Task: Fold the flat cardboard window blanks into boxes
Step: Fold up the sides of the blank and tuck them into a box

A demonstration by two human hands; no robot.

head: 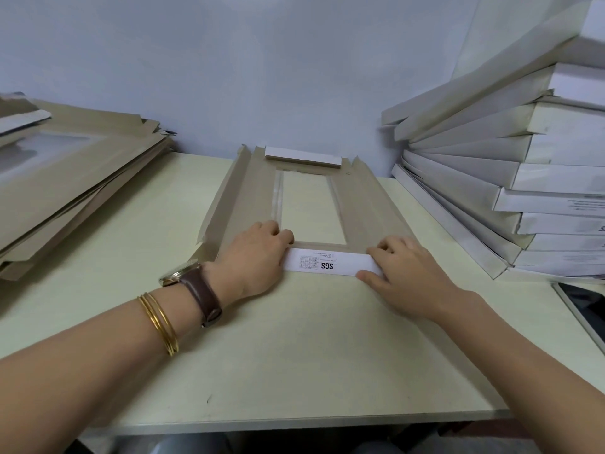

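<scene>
Fingers (278, 232) of left hand (255, 257): curled, knuckles up, closed over the left end of the near flap (330, 263); thumb hidden. Fingers (388, 247) of right hand (406, 273): curled onto the flap's far edge at its right end, thumb laid along the near edge, pinching the flap between them. Near flap: white printed face up, lettering "SGS" and a small table, turned over onto the brown side of the window blank (252, 198). Window blank: one, lying flat at mid-worktop (294, 355), brown side up, clear rectangular window (307, 204) at centre, long side flaps partly raised, far flap (302, 157) standing with its white face toward the camera. Stack of flat blanks (75, 178): left of worktop, brown, untidy. Stack of folded boxes (491, 165): right of worktop, white, leaning. Left wrist: brown-strapped watch (196, 290), gold bangles (160, 322). Dark-screened device (586, 309): right edge, partly cut off.
</scene>
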